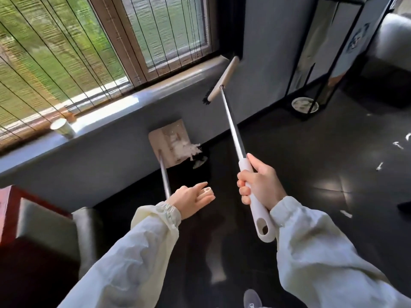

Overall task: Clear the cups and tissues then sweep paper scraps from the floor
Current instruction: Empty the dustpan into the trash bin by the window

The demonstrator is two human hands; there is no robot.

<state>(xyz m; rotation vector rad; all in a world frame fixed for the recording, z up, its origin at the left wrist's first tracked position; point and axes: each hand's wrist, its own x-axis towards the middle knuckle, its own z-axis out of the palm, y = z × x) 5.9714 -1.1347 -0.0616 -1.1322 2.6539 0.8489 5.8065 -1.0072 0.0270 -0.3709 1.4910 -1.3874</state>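
Note:
My right hand (258,185) grips the white grip of a broom (233,130). Its steel pole slants up and away, and the beige broom head (223,80) hangs in the air beside the window sill. A long-handled beige dustpan (165,143) sits low against the grey wall with white paper scraps (184,148) in it, some spilling over its right edge. The dustpan's pole runs up under my left hand (192,198), whose fingers are stretched out; its hold on the pole is hidden. A paper cup (62,128) stands on the sill (138,101). More paper scraps (398,145) lie on the dark floor at the right.
A round white bin (305,105) sits under a black-framed stand at the back right. A red-brown piece of furniture (11,214) and a grey seat (46,232) fill the lower left. My shoe (252,298) shows at the bottom. Blinds cover the window above the sill.

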